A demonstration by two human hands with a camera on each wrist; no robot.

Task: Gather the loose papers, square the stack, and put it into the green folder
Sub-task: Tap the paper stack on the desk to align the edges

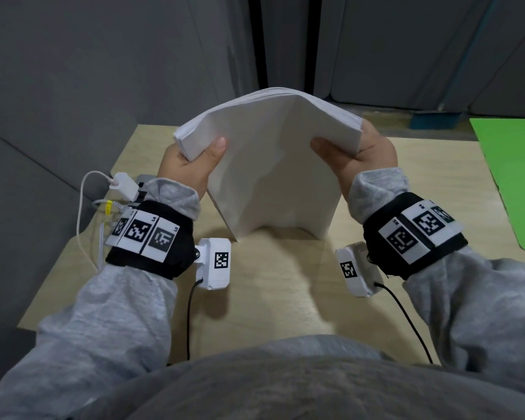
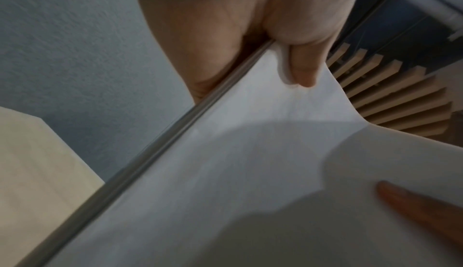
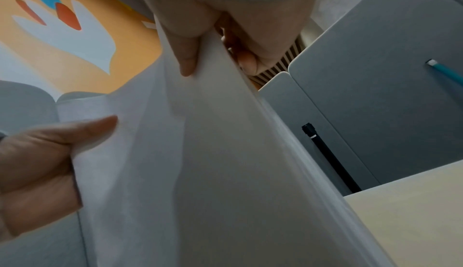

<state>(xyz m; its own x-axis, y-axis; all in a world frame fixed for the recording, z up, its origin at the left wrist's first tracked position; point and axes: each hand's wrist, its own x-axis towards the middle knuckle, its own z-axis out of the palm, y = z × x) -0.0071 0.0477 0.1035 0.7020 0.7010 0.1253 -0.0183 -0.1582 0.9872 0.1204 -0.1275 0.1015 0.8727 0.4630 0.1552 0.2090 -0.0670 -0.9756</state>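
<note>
A thick stack of white papers stands upright on its lower edge on the wooden table, bowed into an arch. My left hand grips its upper left side, thumb on the near face. My right hand grips the upper right side the same way. In the left wrist view the stack runs diagonally, with my thumb on the sheet. The right wrist view shows the stack with my right thumb on it and my left hand at the far side. The green folder lies flat at the table's right.
A white charger with cables sits at the table's left edge. Grey partition panels stand behind and to the left. A blue object lies beyond the table's far right edge.
</note>
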